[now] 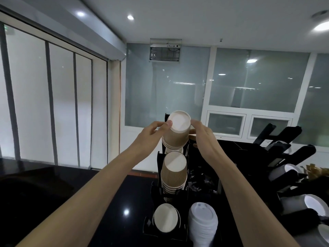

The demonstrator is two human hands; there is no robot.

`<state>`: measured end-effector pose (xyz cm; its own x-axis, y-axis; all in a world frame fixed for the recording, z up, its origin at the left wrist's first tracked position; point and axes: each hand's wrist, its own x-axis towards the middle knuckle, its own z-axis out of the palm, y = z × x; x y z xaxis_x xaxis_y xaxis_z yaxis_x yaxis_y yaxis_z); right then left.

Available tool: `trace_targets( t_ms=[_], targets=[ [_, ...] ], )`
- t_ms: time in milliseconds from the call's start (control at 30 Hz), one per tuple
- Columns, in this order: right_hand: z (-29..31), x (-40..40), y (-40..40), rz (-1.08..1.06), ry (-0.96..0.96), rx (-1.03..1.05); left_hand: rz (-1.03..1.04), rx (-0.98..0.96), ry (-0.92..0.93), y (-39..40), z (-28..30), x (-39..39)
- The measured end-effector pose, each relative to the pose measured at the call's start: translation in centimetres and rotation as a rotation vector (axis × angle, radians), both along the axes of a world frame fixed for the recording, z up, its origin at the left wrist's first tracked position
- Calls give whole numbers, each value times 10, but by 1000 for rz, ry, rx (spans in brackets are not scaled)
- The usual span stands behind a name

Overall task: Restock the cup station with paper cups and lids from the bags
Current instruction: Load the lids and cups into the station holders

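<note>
On your far left a row of tall frosted panels [53,104] with dark vertical bars runs back to the corner, and below them lies the dark glossy counter [110,202].

Your left hand [151,132] reaches up and forward, its fingers curled against the left side of the top stack of brown paper cups [176,134], the thumb lying at the white upturned base. That stack sits upside down at the upper tier of the black cup rack [159,155], slightly tilted toward you.

Below it, in the same rack, a second stack of ribbed brown cups [173,173] stands upside down, and lower again a third cup [164,218] shows its white base in the bottom holder. Just right of that one, a stack of white lids [203,223] leans on the counter's near edge.

Your right hand [203,134] cups the right side of the top stack, fingers bent round behind it, so both hands hold the same stack between them.

Farther right a second black rack [284,139] slants up, holding black cups [293,204] on their sides with white interiors showing. Behind it, frosted glass windows [258,81] fill the wall.
</note>
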<state>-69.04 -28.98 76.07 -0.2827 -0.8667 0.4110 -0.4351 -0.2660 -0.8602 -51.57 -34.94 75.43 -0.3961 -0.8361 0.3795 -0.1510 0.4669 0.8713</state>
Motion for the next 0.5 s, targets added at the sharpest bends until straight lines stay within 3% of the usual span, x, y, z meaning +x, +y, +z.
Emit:
trace_targets(
  t_ms=[500],
  targets=[
    [-6, -6, -16, -36, 36, 55, 20, 9, -62, -24, -19, -7]
  ],
)
